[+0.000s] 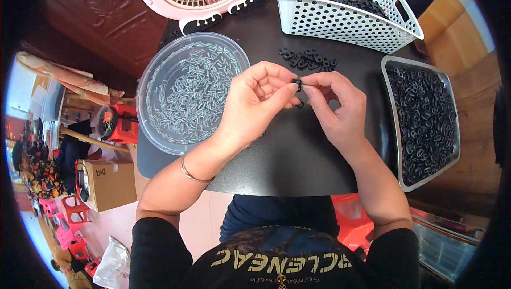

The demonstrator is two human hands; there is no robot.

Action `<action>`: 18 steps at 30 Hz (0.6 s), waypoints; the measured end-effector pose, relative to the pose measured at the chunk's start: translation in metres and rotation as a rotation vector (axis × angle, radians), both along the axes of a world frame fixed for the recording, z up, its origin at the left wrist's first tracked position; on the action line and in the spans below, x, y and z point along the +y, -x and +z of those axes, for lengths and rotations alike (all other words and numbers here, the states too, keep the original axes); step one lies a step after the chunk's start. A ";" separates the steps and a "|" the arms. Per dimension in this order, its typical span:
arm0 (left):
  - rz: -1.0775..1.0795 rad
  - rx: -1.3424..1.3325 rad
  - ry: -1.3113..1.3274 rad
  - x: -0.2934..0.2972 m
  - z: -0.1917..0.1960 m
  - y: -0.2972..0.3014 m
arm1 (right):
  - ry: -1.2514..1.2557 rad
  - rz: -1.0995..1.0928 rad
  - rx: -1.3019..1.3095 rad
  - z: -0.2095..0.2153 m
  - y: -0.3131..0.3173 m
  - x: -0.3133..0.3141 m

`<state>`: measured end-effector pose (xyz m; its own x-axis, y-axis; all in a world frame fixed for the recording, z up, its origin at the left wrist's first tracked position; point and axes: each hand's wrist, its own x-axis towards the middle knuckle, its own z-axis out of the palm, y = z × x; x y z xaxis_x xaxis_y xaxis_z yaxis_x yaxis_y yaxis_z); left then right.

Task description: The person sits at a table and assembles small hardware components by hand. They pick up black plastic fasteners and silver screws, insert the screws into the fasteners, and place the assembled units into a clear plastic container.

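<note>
Gripping a small black part in the head view, the fingers of the left hand were found closed above the worktop. Those of the right hand were pinched together at the same part; any second piece between them could not be made out. Loose black parts were noted just beyond, a clear tub of metal pins at left. A steady left hold and light right-hand pressure were judged advisable, with the contact point unobscured.
</note>
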<state>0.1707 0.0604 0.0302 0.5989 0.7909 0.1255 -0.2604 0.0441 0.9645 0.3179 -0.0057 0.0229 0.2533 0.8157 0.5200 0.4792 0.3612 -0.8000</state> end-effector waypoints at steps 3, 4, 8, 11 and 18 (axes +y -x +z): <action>-0.027 0.035 -0.026 0.002 0.001 0.001 | -0.028 -0.015 -0.059 -0.001 -0.001 0.001; -0.023 0.044 -0.026 0.001 0.002 0.001 | -0.034 -0.016 -0.069 0.000 -0.001 0.001; -0.023 0.047 -0.004 0.000 0.003 0.001 | -0.042 -0.020 -0.114 0.002 -0.002 0.000; -0.028 0.047 0.003 0.000 0.004 0.001 | -0.040 -0.015 -0.130 0.003 -0.002 0.000; 0.012 0.113 -0.058 -0.003 0.006 0.002 | -0.013 -0.003 -0.144 0.006 -0.003 -0.003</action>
<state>0.1690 0.0570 0.0358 0.6023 0.7916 0.1032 -0.1500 -0.0147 0.9886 0.3210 -0.0084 0.0286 0.1777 0.8082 0.5615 0.5898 0.3693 -0.7182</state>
